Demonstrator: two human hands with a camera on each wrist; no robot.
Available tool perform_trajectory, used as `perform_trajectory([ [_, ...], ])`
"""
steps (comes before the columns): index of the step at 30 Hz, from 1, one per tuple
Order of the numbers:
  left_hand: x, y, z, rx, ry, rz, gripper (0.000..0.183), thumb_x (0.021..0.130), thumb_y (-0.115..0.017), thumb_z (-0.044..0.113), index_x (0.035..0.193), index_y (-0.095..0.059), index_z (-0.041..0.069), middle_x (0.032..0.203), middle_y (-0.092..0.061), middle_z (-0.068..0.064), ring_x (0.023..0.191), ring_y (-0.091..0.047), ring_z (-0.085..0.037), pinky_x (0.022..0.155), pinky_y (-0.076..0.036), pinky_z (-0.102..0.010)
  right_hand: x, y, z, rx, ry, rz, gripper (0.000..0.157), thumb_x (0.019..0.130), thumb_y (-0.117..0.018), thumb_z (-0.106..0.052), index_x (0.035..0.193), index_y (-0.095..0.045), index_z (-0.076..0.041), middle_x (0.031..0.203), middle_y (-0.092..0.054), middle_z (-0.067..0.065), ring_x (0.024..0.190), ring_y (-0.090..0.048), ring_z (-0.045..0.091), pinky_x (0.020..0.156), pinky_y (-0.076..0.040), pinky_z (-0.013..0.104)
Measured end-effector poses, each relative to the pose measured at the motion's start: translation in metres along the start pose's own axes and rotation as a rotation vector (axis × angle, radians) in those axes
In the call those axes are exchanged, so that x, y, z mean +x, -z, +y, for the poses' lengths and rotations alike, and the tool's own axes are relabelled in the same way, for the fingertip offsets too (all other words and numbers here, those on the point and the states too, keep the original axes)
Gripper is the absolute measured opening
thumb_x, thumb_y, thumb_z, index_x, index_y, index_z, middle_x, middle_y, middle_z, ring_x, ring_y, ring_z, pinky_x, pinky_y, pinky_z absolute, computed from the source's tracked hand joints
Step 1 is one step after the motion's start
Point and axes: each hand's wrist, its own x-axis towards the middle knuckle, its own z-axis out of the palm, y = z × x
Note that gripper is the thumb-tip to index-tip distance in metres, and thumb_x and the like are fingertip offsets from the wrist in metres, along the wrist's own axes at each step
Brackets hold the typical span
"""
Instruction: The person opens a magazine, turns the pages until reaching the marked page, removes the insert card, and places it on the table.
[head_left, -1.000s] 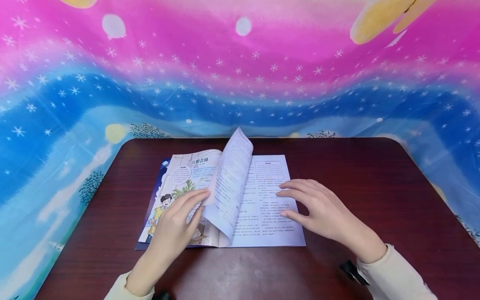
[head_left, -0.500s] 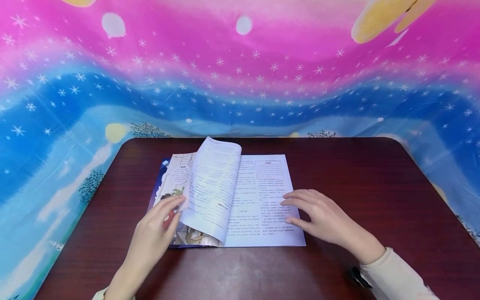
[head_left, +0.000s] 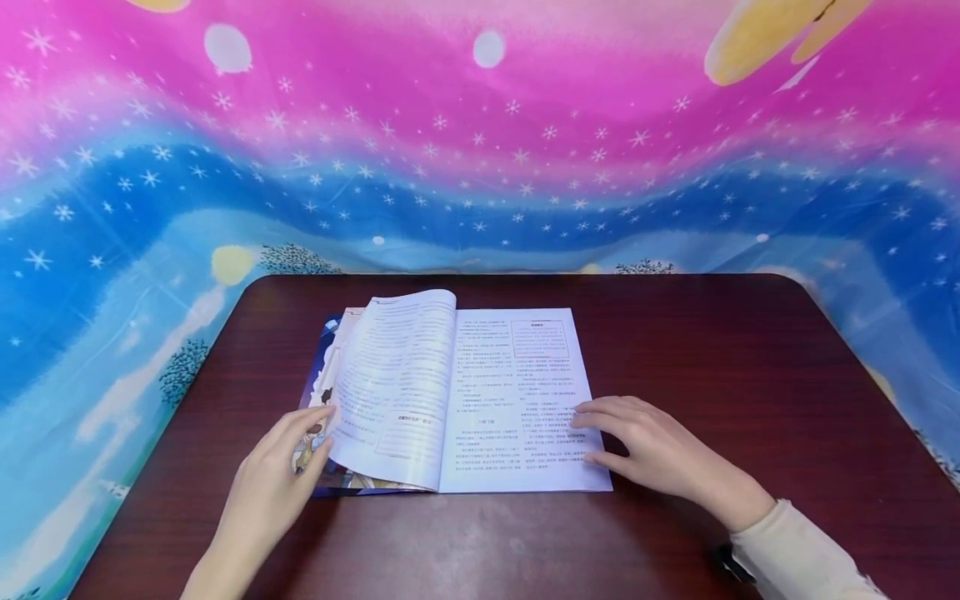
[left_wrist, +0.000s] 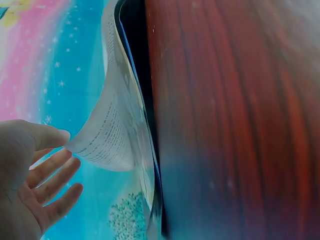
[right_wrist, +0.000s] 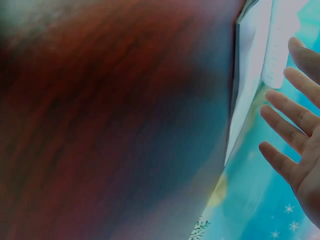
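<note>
An open magazine [head_left: 517, 400] lies on the dark wooden table, printed text on its right page. My left hand [head_left: 273, 471] pinches the lower outer corner of a page [head_left: 397, 375] that curves over the left side. The left wrist view shows the thumb and forefinger of the left hand [left_wrist: 42, 170] at that page's corner [left_wrist: 102, 135], the other fingers spread. Under the page, a coloured illustration [head_left: 311, 442] and a dark blue edge peek out. My right hand [head_left: 652, 450] hovers by the right page's outer edge, fingers loosely extended and holding nothing; the right wrist view shows its fingers [right_wrist: 285, 107] spread.
The reddish-brown table [head_left: 712, 350] extends around the magazine on all sides. Behind it hangs a pink and blue cloth [head_left: 480, 150] with snowflakes, reaching down along the table's back and side edges.
My left hand has moved left and toward me, drawing the raised page from near the spine over to the left side. The right hand has shifted slightly toward me.
</note>
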Motion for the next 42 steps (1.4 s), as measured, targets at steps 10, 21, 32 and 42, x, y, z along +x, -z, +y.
perform_trajectory([
  [10, -0.003, 0.005, -0.010, 0.020, 0.052, -0.049, 0.048, 0.080, -0.079, -0.002, 0.125, -0.064, 0.004, 0.119, -0.062, -0.016, 0.102, -0.064, -0.037, 0.077, -0.053, -0.057, -0.005, -0.005, 0.001, 0.014, -0.081, -0.090, 0.046, 0.080, -0.084, -0.028, 0.123, -0.070, -0.016, 0.135, -0.060, 0.004, 0.123, -0.056, 0.026, 0.101, -0.045, 0.050],
  [21, -0.003, 0.002, -0.019, 0.099, 0.114, -0.246, 0.047, 0.081, -0.078, 0.002, 0.125, -0.061, -0.002, 0.120, -0.058, -0.021, 0.095, -0.063, -0.033, 0.075, -0.053, -0.054, -0.007, -0.009, 0.000, 0.027, -0.146, -0.153, 0.056, 0.076, -0.087, -0.028, 0.127, -0.068, -0.013, 0.143, -0.054, 0.010, 0.130, -0.051, 0.033, 0.103, -0.042, 0.055],
  [32, 0.005, 0.002, -0.033, 0.149, 0.060, -0.389, 0.060, 0.075, -0.088, 0.015, 0.127, -0.062, 0.001, 0.130, -0.054, -0.022, 0.117, -0.054, -0.042, 0.087, -0.049, -0.062, -0.006, -0.010, 0.000, 0.071, -0.195, -0.173, 0.058, 0.075, -0.088, -0.027, 0.128, -0.068, -0.015, 0.146, -0.052, 0.009, 0.132, -0.048, 0.033, 0.104, -0.041, 0.056],
  [42, 0.008, 0.002, -0.046, 0.130, 0.024, -0.511, 0.055, 0.077, -0.086, 0.022, 0.126, -0.065, 0.006, 0.135, -0.056, -0.019, 0.123, -0.051, -0.042, 0.095, -0.045, -0.062, -0.005, -0.010, -0.001, 0.082, -0.208, -0.177, 0.058, 0.075, -0.088, -0.027, 0.128, -0.068, -0.014, 0.146, -0.051, 0.009, 0.133, -0.048, 0.033, 0.104, -0.041, 0.057],
])
